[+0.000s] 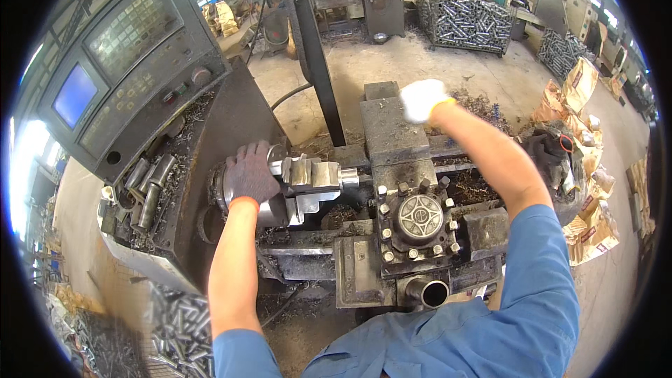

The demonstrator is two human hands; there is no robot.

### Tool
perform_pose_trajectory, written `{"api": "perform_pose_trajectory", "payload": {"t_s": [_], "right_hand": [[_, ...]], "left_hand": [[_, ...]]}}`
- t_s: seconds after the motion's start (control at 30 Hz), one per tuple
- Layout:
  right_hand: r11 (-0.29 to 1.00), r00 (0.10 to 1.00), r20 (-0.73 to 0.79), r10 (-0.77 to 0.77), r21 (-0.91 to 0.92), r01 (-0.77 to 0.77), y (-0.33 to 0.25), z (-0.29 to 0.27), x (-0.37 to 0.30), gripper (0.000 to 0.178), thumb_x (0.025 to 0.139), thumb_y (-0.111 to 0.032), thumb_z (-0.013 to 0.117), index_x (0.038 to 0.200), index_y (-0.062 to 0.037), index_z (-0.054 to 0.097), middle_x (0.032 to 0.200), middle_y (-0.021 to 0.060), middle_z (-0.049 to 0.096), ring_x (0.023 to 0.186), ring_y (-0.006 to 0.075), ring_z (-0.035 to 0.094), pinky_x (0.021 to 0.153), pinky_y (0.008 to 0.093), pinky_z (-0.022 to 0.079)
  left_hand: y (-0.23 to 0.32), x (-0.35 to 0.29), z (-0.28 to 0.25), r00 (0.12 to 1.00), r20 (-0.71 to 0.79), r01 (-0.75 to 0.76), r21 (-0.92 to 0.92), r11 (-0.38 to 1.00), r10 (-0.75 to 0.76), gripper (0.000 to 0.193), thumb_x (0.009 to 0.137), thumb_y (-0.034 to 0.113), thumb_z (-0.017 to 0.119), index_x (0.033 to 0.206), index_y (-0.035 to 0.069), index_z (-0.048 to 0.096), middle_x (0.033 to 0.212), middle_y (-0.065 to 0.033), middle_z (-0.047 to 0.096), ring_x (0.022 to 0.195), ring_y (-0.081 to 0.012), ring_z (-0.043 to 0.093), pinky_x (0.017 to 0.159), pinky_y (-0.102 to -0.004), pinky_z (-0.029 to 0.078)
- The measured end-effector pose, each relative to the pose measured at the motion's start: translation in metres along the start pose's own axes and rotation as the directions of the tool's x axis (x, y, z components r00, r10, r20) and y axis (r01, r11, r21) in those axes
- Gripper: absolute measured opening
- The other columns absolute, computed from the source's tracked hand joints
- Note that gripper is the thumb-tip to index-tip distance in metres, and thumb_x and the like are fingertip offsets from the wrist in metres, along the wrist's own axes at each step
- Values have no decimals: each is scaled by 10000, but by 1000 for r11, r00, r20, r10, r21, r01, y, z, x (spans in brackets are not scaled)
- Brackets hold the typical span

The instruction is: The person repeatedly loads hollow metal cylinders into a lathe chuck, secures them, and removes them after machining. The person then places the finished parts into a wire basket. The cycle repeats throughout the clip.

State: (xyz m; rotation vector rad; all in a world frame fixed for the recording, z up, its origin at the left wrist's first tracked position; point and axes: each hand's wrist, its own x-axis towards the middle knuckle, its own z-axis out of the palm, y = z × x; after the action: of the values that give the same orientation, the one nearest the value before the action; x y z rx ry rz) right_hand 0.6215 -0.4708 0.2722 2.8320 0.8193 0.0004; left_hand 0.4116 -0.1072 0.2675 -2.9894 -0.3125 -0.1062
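Note:
My left hand (250, 172), in a dark grey work glove, lies over the lathe chuck (222, 187), with its fingers stretched across the top beside the near end of a metal part. That part looks like a short crankshaft (311, 172), held level, with bright machined faces. My right hand (423, 101) wears a white glove and is raised beyond the dark machine block (395, 136); glare washes out its fingers, so I cannot see whether it holds anything. Between my arms stands a square tool post (420, 218) with a round cap and several bolts.
The control panel (112, 77) with a blue screen rises at left, above a tray of metal cylinders (148, 189). A dark post (318, 77) stands behind the lathe. Bins of metal parts (465, 24) sit farther back. Brown paper sacks (588, 189) crowd the right side; a dark glove (549, 157) lies nearer.

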Motion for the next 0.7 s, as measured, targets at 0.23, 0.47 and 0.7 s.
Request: {"api": "perform_pose_trajectory", "payload": {"t_s": [0.23,0.47,0.7], "right_hand": [[787,790,304,-533,522,330,-146,38,3,494,740,-441,892,985,-21,802,876,141,790,777,280,729,728,435,573],[584,564,417,-713,798,149,-127,65,32,483,798,-456,887,995,-20,817,951,104,807,870,207,747,689,387,581],[948,862,396,-316,109,298,-108,4,-34,556,738,-441,885,1080,-13,788,1000,202,801,924,329,782,795,445,622]], "left_hand": [[-5,-21,27,950,-312,-7,-123,992,-32,873,823,388,820,1558,54,486,1597,-162,523,1540,-361,413,1312,-541,239],[-19,-25,52,902,-431,-31,-140,990,-33,792,921,427,735,1574,55,488,1599,-167,537,1535,-359,432,1322,-523,241],[-17,-31,52,852,-521,-46,-164,985,-47,767,921,456,690,1537,35,513,1558,-191,559,1505,-356,458,1313,-524,243]]}}
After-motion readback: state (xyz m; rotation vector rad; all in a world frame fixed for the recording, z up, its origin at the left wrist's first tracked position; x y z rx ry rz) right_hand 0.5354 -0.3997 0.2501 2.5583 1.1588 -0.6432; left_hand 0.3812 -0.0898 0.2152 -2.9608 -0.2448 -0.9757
